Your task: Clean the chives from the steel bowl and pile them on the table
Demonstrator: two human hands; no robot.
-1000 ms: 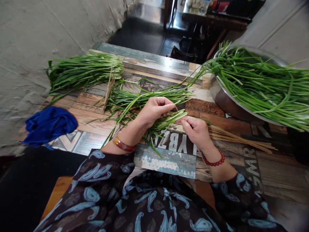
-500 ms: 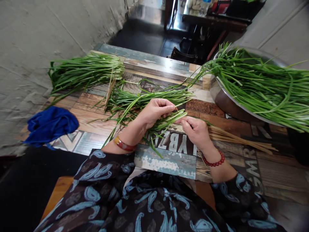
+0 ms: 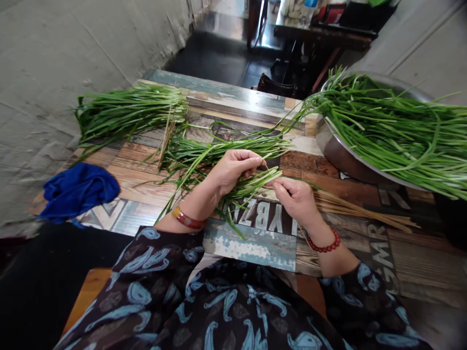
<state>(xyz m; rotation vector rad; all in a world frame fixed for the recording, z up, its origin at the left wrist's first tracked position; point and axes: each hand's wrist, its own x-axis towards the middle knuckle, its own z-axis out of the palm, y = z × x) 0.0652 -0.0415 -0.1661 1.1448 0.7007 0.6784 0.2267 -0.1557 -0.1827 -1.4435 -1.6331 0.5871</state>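
My left hand (image 3: 235, 167) is closed around a small bunch of green stalks (image 3: 257, 182), whose pale ends point right. A thin brown stick tip (image 3: 265, 164) shows at its fingertips. Close by on the right, my right hand (image 3: 295, 194) is closed in a pinch at the pale stalk ends; what lies between its fingers is too small to make out. Behind my hands, a loose pile of green stalks (image 3: 204, 149) lies on the table. Thin wooden sticks (image 3: 359, 211) lie to the right of my right hand.
A metal bowl (image 3: 337, 148) heaped with long green stalks (image 3: 397, 126) stands at the right. At the back left lies a large green bundle (image 3: 131, 109), with more thin sticks (image 3: 167, 138) beside it. A blue cloth (image 3: 80, 188) rests on the patterned table's (image 3: 251, 245) left edge.
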